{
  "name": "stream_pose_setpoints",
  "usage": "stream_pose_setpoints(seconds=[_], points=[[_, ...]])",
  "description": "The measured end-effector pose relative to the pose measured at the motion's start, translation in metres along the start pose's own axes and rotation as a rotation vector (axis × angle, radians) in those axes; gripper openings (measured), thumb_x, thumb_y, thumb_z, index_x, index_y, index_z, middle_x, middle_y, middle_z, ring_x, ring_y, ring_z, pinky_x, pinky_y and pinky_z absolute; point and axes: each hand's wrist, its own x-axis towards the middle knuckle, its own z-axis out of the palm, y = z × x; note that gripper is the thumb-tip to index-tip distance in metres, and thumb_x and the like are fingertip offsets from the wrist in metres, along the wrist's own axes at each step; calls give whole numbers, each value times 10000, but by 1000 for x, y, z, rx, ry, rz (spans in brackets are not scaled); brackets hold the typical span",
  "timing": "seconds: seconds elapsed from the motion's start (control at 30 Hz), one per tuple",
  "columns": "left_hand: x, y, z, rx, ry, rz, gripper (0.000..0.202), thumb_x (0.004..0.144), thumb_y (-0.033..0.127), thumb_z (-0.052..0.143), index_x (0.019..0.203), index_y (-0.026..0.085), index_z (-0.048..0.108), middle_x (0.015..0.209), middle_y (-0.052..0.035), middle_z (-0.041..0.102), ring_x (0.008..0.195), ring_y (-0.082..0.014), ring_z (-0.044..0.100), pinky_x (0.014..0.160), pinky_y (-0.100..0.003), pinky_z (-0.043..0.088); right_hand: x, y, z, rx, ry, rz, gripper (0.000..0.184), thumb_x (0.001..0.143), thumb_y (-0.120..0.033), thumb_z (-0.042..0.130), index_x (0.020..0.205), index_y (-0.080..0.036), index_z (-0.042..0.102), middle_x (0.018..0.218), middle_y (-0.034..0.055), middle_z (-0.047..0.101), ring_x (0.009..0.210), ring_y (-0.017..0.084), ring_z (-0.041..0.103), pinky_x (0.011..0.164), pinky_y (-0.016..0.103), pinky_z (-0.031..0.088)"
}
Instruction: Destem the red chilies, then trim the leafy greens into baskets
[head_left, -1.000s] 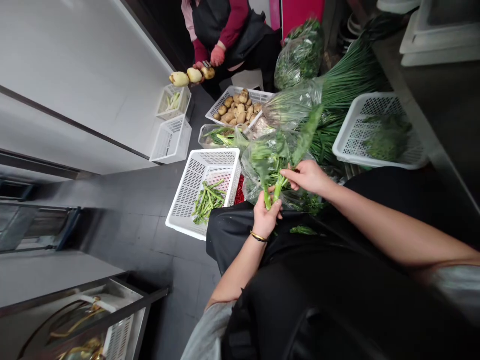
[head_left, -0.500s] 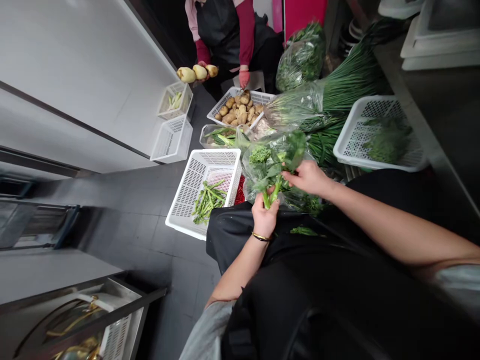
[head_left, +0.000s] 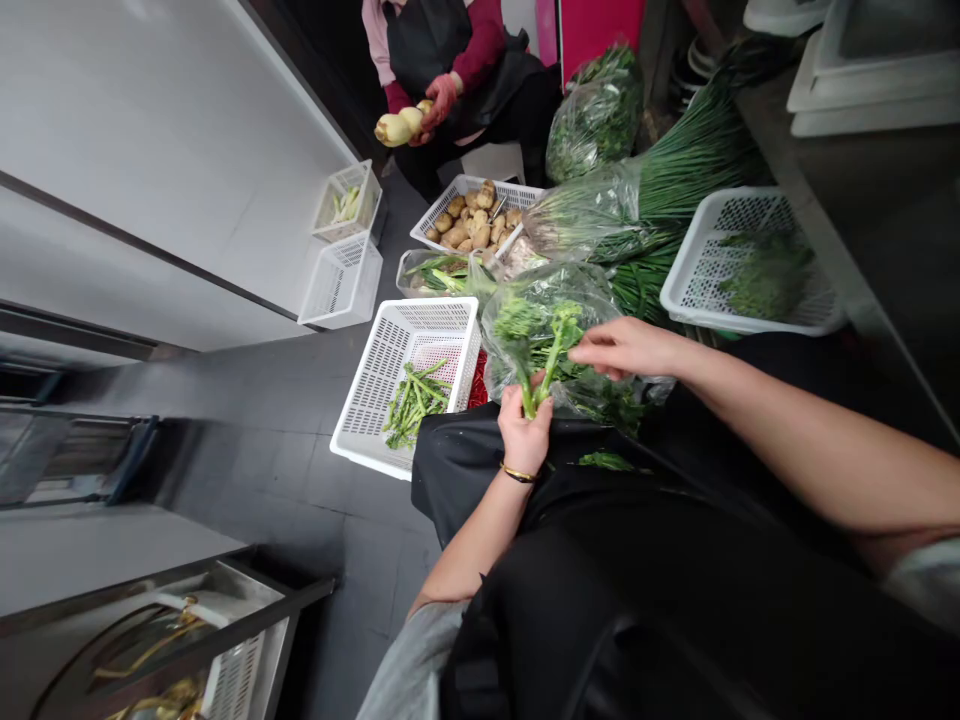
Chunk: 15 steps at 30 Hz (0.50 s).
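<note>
My left hand, a bracelet at its wrist, is closed around the lower stems of broccolini. The two thick green stems point up and away, with florets at their tops. Just right of the stems is my right hand, its fingers stretched towards them and nothing visible in them. Behind both hands lies a clear plastic bag of leafy greens. To the left, a white perforated basket holds several trimmed green stalks. A loose leaf rests on my dark apron.
Opposite me, a person with gloved hands holds pale peeled vegetables above a basket of potatoes. Long green stalks and another white basket lie right. Two small baskets stand by the wall. A metal counter edge borders the right.
My right hand has come off the broccolini and shifted slightly right; a large leaf beside the stem is gone. The other person's hands have come together on the peeled vegetables.
</note>
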Motion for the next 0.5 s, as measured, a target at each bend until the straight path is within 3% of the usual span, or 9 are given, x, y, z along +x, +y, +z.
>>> stream_pose_setpoints(seconds=[0.1, 0.17, 0.27, 0.4, 0.5], points=[[-7, 7, 5, -110, -43, -41, 385, 668, 247, 753, 1043, 203, 683, 804, -11, 584, 655, -93, 525, 593, -216, 437, 8, -28, 18, 390, 104, -47, 491, 769, -637, 532, 661, -159, 578, 486, 10, 538, 413, 121, 499, 442, 255, 406], [-11, 14, 5, -281, -80, -131, 443, 671, 260, 754, 1097, 211, 641, 753, 6, 561, 548, -70, 483, 461, -189, 363, 3, -32, 37, 603, 59, -147, 468, 771, -620, 532, 692, -160, 572, 532, 17, 570, 434, 120, 522, 455, 259, 444], [-15, 27, 2, -483, -219, -260, 491, 658, 259, 767, 1120, 209, 608, 744, -3, 561, 525, -67, 477, 404, -166, 295, -13, -20, 51, 578, -62, -292, 401, 766, -549, 572, 739, -152, 627, 676, 49, 652, 582, 142, 607, 574, 272, 499], [-19, 36, -3, -589, -343, -389, 498, 658, 241, 772, 1121, 220, 590, 758, -16, 582, 516, -57, 465, 395, -148, 264, -25, -9, 21, 490, -19, -289, 451, 669, -492, 697, 980, -166, 670, 903, 58, 693, 717, 158, 632, 616, 257, 483], [-24, 37, 1, -545, -366, -402, 507, 650, 241, 779, 1119, 209, 590, 761, -20, 587, 522, -65, 480, 393, -153, 277, -24, -19, -2, 539, 82, -258, 389, 762, -541, 597, 804, -157, 644, 665, 27, 651, 543, 117, 569, 522, 233, 429]])
